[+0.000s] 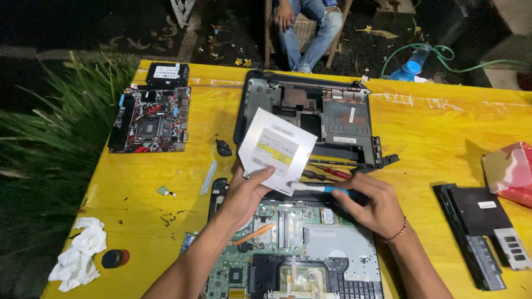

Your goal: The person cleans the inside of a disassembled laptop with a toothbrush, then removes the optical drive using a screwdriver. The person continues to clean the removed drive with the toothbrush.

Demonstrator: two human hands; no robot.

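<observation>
My left hand (244, 194) grips a square silver optical drive (277, 148) with a white and yellow label, lifted and tilted above an opened laptop (310, 260). The laptop's green circuit board and copper heat pipe lie bare near the table's front edge. My right hand (372, 206) is closed on a screwdriver (327, 190) with a blue and black handle, its shaft pointing left toward the drive's lower edge. Behind the drive lies the laptop's empty black bottom shell (332, 111).
On the yellow table (438, 138): a red and black motherboard (151, 119) and a small black drive (167, 73) at far left, white cloth (80, 252) at front left, black battery and cover (479, 227) and a red bag (512, 171) at right. A seated person's legs (310, 27) show beyond the table.
</observation>
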